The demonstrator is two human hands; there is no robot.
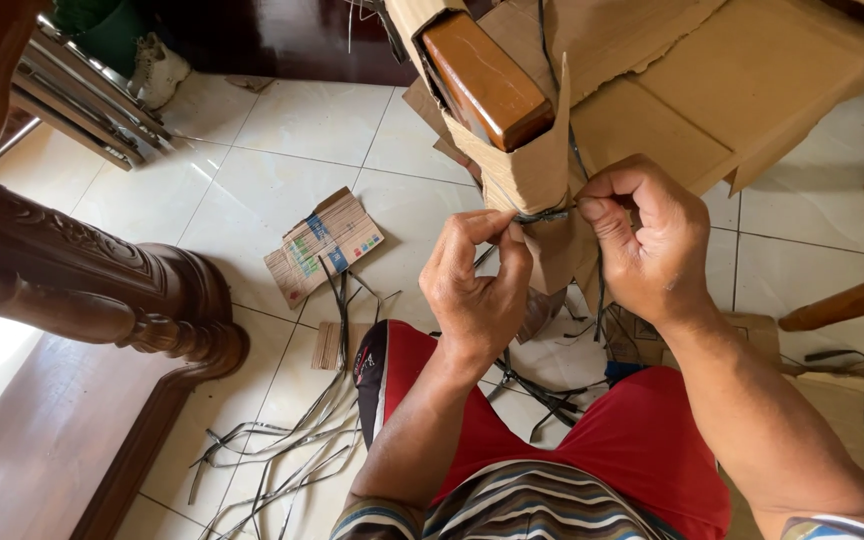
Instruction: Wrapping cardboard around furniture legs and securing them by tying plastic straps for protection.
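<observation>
Landmark: cardboard-wrapped wooden leg (pixel 512 150), tilted above the floor.
Left hand (pixel 474 285): fingers curled, thumb and forefinger pinched on the dark strap (pixel 542 214) just below the wrapped leg.
Right hand (pixel 652 245): closed in a loose fist, fingertips pinching the same strap at the wrapping's right edge.
Strap: drawn tight across the cardboard between both hands, one end hanging down.
Loose straps (pixel 282 450): scattered on the tiled floor (pixel 282 130), lower left of the leg.
Printed cardboard scrap (pixel 324 245): flat on the floor, left of the leg.
</observation>
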